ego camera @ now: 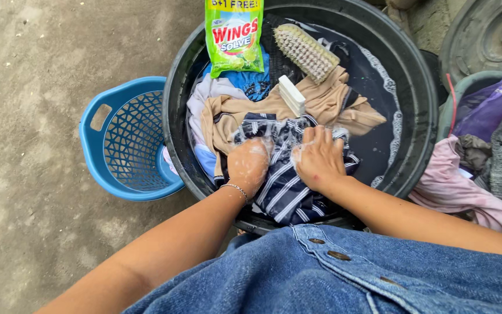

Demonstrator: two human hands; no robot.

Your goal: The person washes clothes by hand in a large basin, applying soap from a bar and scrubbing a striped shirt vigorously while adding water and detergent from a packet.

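Note:
Both my hands press into a dark blue cloth with white stripes [283, 189] that hangs over the near rim of a large black wash basin [413, 87]. My left hand [249, 164] is soapy, curled into the cloth, with a thin bracelet at the wrist. My right hand [319, 158] grips a bunched fold of the same cloth right beside it. Foam covers the fingers. A beige garment [326, 102] lies behind the striped one in dark soapy water.
On the laundry lie a white soap bar [291, 95], a scrub brush [305, 51] and a green detergent packet [234, 35]. A blue plastic basket [124, 138] stands left of the basin on concrete. Piled clothes [483, 157] sit at the right.

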